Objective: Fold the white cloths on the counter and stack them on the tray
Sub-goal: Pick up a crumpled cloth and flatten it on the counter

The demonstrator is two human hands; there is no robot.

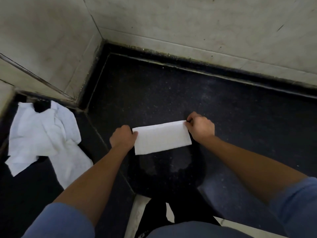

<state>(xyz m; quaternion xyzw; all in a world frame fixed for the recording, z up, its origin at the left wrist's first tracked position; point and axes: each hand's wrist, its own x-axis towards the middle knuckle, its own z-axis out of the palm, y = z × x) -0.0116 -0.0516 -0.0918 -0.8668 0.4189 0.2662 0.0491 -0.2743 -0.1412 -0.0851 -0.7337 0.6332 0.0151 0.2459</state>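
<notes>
A white cloth [162,137], folded into a flat rectangle, lies on the dark speckled counter [171,93]. My left hand [122,137] pinches its far left corner. My right hand [200,127] pinches its far right corner. Both hands have curled fingers at the cloth's upper edge. A heap of crumpled white cloths [44,136] lies to the left on the counter. No tray is in view.
Pale tiled walls [188,31] close off the counter at the back and left, meeting in a corner. The counter's front edge runs just below the folded cloth, with a light floor [137,215] underneath.
</notes>
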